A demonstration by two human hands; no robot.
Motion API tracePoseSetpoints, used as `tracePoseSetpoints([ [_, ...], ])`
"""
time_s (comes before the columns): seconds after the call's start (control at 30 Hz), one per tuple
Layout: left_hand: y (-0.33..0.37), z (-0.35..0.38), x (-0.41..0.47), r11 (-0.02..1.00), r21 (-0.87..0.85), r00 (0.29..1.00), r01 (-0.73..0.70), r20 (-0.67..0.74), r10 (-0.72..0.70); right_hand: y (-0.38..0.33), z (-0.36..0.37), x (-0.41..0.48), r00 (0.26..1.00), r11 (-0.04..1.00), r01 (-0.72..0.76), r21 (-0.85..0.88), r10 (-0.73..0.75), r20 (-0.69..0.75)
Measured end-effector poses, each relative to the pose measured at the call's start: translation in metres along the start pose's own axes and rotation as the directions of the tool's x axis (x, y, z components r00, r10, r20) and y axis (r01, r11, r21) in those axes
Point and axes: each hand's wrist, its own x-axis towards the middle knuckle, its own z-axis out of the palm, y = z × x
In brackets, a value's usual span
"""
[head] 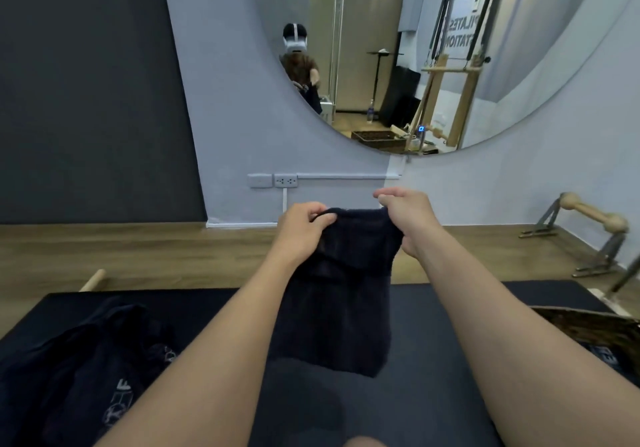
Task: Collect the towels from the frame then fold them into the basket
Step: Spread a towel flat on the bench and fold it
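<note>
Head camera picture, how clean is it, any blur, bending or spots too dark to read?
Head view: wide-angle bending bows the wall beside the mirror. Head view: the dark towel pinched by the left hand and right hand blends into the black mat, so its folds are barely readable. Head view: the wooden handle at the right is smeared; the light is even, with no glare.

A dark navy towel point(337, 294) hangs doubled; more lie heaped point(79, 353) left, wicker basket point(588, 325) right.

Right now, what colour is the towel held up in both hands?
Dark navy, nearly black; the towel shows best in the head view.
</note>
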Motion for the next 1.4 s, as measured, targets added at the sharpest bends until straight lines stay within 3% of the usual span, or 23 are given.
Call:
tracePoseSetpoints([
  [0.1, 0.022, -0.004, 0.002, 0.997, 0.003, 0.996, -0.075, -0.052, 0.075, -0.021, -0.014, -0.005, 0.98, 0.959, -0.166, 0.231, 0.135, 0.146],
  [0.2, 0.044, -0.019, -0.007, 0.99, -0.054, 0.991, -0.128, 0.025, 0.13, -0.034, -0.021, -0.001, 0.977, 0.833, -0.167, 0.527, 0.069, 0.201],
  [0.3, 0.046, -0.029, -0.006, 0.927, 0.238, 0.957, -0.29, 0.076, 0.28, -0.044, -0.018, 0.0, 0.982, 0.719, -0.094, 0.689, -0.049, 0.185],
  [0.37, 0.037, -0.034, 0.0, 0.841, 0.459, 0.951, -0.288, 0.037, 0.306, -0.045, -0.009, -0.002, 0.984, 0.743, -0.03, 0.669, -0.097, 0.152],
  [0.47, 0.012, -0.045, 0.006, 0.775, 0.613, 0.979, -0.156, -0.009, 0.204, -0.034, 0.005, -0.002, 0.986, 0.811, 0.063, 0.582, -0.14, 0.089],
  [0.57, -0.022, -0.051, 0.007, 0.686, 0.727, 1.0, 0.022, -0.021, -0.01, -0.018, 0.011, 0.007, 0.979, 0.943, 0.202, 0.265, -0.196, -0.05],
  [0.63, -0.043, -0.055, 0.009, 0.726, 0.671, 0.987, 0.151, -0.059, -0.151, -0.008, 0.011, 0.019, 0.959, 0.967, 0.251, 0.043, -0.242, -0.146],
  [0.67, -0.053, -0.058, 0.011, 0.749, 0.631, 0.978, 0.202, -0.086, -0.191, -0.005, 0.01, 0.024, 0.95, 0.969, 0.247, 0.014, -0.24, -0.199],
  [0.73, -0.066, -0.065, 0.015, 0.807, 0.523, 0.961, 0.273, -0.175, -0.212, -0.001, 0.002, 0.037, 0.935, 0.973, 0.223, 0.062, -0.195, -0.297],
  [0.8, -0.071, -0.071, 0.02, 0.893, 0.374, 0.95, 0.251, -0.27, -0.155, 0.0, -0.009, 0.045, 0.939, 0.973, 0.159, 0.168, -0.097, -0.329],
  [0.93, -0.057, -0.062, 0.038, 0.99, 0.026, 0.901, 0.135, -0.42, -0.112, 0.004, -0.019, 0.054, 0.968, 0.855, -0.076, 0.513, 0.187, -0.169],
  [1.03, -0.045, -0.051, 0.047, 0.993, -0.095, 0.872, 0.071, -0.477, -0.108, 0.008, -0.015, 0.054, 0.969, 0.707, -0.171, 0.687, 0.247, -0.013],
  [1.2, -0.049, -0.043, 0.058, 0.941, -0.315, 0.893, 0.123, -0.38, -0.243, 0.023, 0.004, 0.061, 0.97, 0.802, -0.184, 0.568, 0.242, -0.028],
  [1.4, -0.107, -0.048, 0.1, 0.916, -0.313, 0.857, 0.25, -0.369, -0.36, 0.054, 0.038, 0.121, 0.964, 0.913, -0.252, 0.32, 0.267, -0.002],
])
